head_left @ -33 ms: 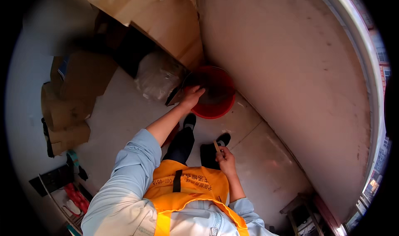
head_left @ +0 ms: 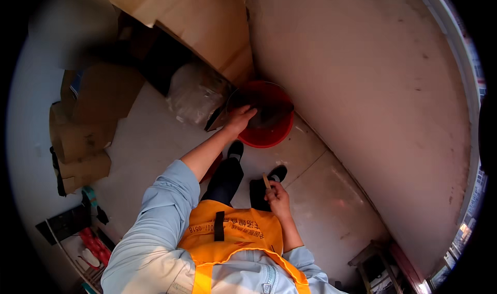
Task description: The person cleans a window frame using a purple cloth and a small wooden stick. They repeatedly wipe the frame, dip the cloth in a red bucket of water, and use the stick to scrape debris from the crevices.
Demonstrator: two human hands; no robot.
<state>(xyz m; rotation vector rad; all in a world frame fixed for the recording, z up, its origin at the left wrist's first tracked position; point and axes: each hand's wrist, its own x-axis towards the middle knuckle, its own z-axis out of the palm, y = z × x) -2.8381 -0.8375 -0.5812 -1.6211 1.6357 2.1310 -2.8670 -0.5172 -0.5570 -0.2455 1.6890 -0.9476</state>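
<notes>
My left hand (head_left: 239, 120) reaches over the near left part of a round red bucket (head_left: 269, 137) on the floor. Its thumb points right and the other fingers curl down, mostly hidden; what they hold I cannot make out. Inside the bucket lies a dark, blurred mass (head_left: 266, 110). My right hand (head_left: 278, 199), lower and to the right, is closed round a short, flat, light-brown stick (head_left: 266, 181). The stick points up, above my right shoe, apart from the bucket.
Large cardboard (head_left: 207, 27) stands behind the bucket, with a clear plastic bag (head_left: 194, 99) beside it. A wall (head_left: 357, 76) rises close on the right. Folded cardboard (head_left: 88, 138) leans at the left. A rack (head_left: 72, 252) is lower left; a stool-like frame (head_left: 378, 268) stands lower right.
My right hand and its stick have shifted slightly left, and the stick tilts a little more. My left hand stays at the bucket. The whole view has turned slightly.
</notes>
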